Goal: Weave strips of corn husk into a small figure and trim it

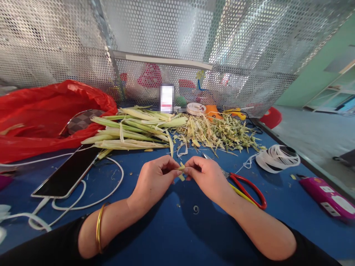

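Observation:
My left hand and my right hand meet above the blue table. Between their fingertips is a small strip of pale yellow-green husk, pinched from both sides. Just beyond lies a bundle of long corn husks, and to its right a heap of small folded husk pieces. Red-handled scissors lie beside my right forearm, partly hidden by it. A small white curl rests on the table in front of me.
At the left are a red plastic bag, a phone and a looping white cable. On the right sit a spool of white ribbon and a purple power strip. A perforated metal panel rises behind the table.

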`<move>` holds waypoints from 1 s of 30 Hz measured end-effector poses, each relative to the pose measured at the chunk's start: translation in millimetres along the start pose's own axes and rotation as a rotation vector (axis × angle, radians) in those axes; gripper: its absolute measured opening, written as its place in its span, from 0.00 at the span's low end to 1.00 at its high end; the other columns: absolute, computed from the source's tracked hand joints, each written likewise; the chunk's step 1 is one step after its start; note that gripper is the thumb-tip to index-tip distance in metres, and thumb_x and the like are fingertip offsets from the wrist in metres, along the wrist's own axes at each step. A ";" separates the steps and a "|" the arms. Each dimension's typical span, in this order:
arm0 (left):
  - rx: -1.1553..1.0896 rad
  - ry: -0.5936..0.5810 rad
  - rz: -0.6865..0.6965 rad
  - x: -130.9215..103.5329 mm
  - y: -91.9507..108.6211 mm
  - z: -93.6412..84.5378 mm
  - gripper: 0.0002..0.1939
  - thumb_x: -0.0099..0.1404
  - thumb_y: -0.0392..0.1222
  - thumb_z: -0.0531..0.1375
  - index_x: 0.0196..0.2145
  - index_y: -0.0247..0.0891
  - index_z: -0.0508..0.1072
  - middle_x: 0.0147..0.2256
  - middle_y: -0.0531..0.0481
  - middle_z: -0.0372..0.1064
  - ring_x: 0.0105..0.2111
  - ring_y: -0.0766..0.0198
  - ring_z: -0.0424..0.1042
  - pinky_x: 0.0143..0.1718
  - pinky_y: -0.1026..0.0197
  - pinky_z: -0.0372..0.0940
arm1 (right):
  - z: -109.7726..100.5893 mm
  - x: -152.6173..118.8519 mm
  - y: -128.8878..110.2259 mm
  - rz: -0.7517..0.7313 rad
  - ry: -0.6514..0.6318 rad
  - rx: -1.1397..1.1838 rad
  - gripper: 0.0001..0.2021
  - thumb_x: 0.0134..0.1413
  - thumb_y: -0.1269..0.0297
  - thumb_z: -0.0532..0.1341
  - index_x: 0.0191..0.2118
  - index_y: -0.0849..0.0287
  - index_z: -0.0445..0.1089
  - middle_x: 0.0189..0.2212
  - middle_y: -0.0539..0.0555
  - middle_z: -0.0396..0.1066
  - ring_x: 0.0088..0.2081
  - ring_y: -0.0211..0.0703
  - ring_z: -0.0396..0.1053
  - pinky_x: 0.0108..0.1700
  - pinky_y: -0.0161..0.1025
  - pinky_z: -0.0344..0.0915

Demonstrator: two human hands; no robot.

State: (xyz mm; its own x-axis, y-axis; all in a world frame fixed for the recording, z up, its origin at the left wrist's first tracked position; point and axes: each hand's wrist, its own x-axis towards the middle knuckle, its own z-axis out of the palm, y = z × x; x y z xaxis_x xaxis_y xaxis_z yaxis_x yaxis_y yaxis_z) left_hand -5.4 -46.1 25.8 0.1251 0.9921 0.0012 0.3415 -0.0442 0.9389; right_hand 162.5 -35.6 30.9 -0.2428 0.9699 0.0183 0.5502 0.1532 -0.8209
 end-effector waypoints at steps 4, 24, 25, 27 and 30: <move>-0.038 -0.013 -0.028 0.6 4.5 -0.9 0.05 0.54 0.41 0.62 0.26 0.37 0.71 0.23 0.55 0.70 0.21 0.68 0.65 0.24 0.66 0.61 | -0.8 0.1 -3.0 -0.004 -0.057 0.226 0.06 0.50 0.71 0.58 0.36 0.57 0.65 0.23 0.46 0.70 0.26 0.38 0.70 0.31 0.35 0.64; -0.242 -0.511 -0.218 3.2 8.3 -4.4 0.08 0.53 0.42 0.63 0.22 0.35 0.75 0.22 0.52 0.72 0.18 0.70 0.66 0.23 0.66 0.63 | 5.0 0.0 -1.7 -0.224 0.132 0.083 0.08 0.53 0.70 0.59 0.24 0.59 0.65 0.25 0.48 0.64 0.28 0.35 0.61 0.31 0.33 0.58; -0.262 -0.505 -0.235 2.6 8.4 -3.6 0.08 0.53 0.43 0.63 0.23 0.35 0.75 0.22 0.52 0.72 0.18 0.70 0.66 0.24 0.67 0.63 | 5.9 0.3 -1.3 -0.200 0.124 0.087 0.08 0.53 0.69 0.59 0.24 0.59 0.65 0.24 0.47 0.64 0.27 0.35 0.61 0.30 0.33 0.58; -0.284 -0.473 -0.267 1.0 8.3 -1.4 0.09 0.52 0.44 0.65 0.23 0.35 0.74 0.22 0.52 0.72 0.18 0.71 0.67 0.24 0.67 0.63 | 7.4 0.5 -1.5 -0.150 0.104 0.102 0.08 0.54 0.68 0.59 0.25 0.58 0.65 0.23 0.46 0.62 0.25 0.35 0.59 0.28 0.33 0.57; -0.291 -0.428 -0.307 -1.3 7.5 2.2 0.11 0.50 0.46 0.66 0.23 0.34 0.75 0.19 0.52 0.71 0.16 0.70 0.66 0.22 0.67 0.62 | 9.7 -1.0 -3.3 -0.149 0.072 0.127 0.08 0.54 0.67 0.58 0.24 0.58 0.64 0.22 0.46 0.62 0.25 0.35 0.60 0.29 0.33 0.57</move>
State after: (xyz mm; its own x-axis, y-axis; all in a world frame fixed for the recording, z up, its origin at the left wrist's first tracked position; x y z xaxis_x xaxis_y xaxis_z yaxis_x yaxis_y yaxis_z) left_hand -1.0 -47.9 32.0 0.4458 0.8163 -0.3673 0.1602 0.3310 0.9299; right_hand 153.1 -38.9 28.0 -0.2542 0.9499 0.1819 0.4063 0.2756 -0.8712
